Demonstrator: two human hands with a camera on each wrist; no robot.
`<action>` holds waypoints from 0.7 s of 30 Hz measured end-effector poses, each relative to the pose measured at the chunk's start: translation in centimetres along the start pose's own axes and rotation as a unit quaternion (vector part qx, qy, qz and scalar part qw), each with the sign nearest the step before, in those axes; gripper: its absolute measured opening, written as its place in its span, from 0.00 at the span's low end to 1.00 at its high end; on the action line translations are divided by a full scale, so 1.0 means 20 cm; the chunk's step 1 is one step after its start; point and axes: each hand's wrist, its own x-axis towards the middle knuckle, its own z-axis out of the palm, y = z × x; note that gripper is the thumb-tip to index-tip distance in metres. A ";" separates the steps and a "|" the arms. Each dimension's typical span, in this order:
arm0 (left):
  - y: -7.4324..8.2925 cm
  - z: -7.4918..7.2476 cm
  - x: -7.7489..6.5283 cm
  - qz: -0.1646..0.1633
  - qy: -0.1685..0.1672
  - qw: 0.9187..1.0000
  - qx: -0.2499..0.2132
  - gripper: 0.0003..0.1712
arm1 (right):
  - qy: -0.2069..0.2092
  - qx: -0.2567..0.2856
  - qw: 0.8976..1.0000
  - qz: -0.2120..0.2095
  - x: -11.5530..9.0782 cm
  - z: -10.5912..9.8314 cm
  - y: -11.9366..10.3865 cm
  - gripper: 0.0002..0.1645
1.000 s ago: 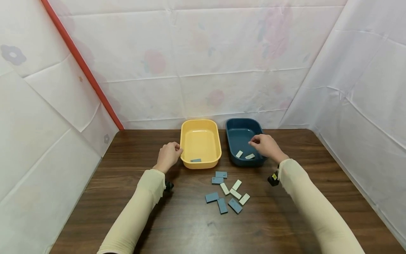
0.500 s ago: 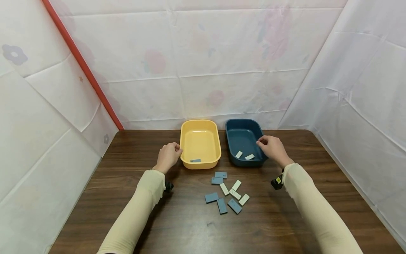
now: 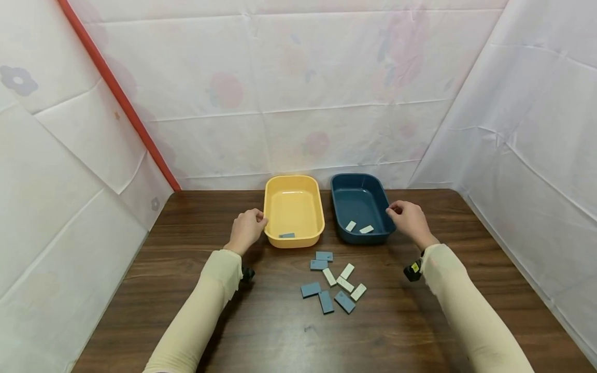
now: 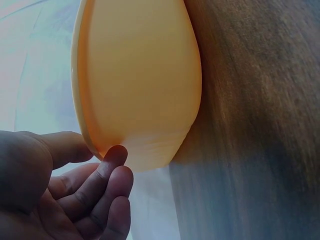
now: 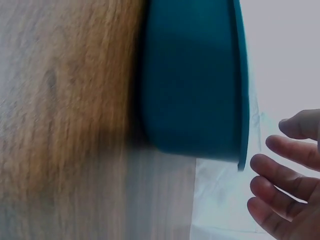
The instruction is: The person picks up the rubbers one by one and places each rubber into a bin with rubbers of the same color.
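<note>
My left hand holds the left rim of the yellow bin, thumb and forefinger meeting at its edge in the left wrist view. One blue-grey tile lies inside that bin near its front wall. My right hand hovers by the right rim of the dark blue bin and holds nothing. In the right wrist view, its fingers are loosely bent and apart from the bin. Two cream tiles lie in the blue bin's front part.
In front of the bins, several blue-grey tiles and several cream tiles lie loosely grouped on the dark wooden table. A white cloth sheet hangs behind, with more sheeting along both sides.
My right hand has moved right, from over the inside of the blue bin to beside its right rim. My left hand and the tiles have stayed put.
</note>
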 end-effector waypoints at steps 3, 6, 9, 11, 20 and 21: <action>0.00 0.00 0.00 0.001 0.001 1.000 0.001 0.17 | 0.009 0.002 1.000 0.001 -0.01 0.00 0.02 0.16; 0.00 -0.01 0.00 0.002 0.002 1.000 0.004 0.17 | 0.017 0.009 1.000 0.003 -0.03 0.01 0.04 0.16; 0.00 -0.01 0.00 0.000 -0.001 1.000 0.005 0.17 | 0.014 0.018 1.000 0.009 -0.04 0.02 0.06 0.17; 0.00 -0.01 -0.01 -0.001 -0.002 1.000 0.007 0.17 | 0.010 0.019 1.000 0.014 -0.05 0.02 0.07 0.18; 0.00 -0.01 -0.01 0.003 0.000 1.000 0.013 0.17 | -0.027 -0.001 0.998 0.050 -0.07 0.02 0.09 0.20; 0.00 -0.01 -0.01 0.003 0.000 1.000 0.012 0.17 | -0.033 -0.002 0.998 0.054 -0.07 0.02 0.10 0.21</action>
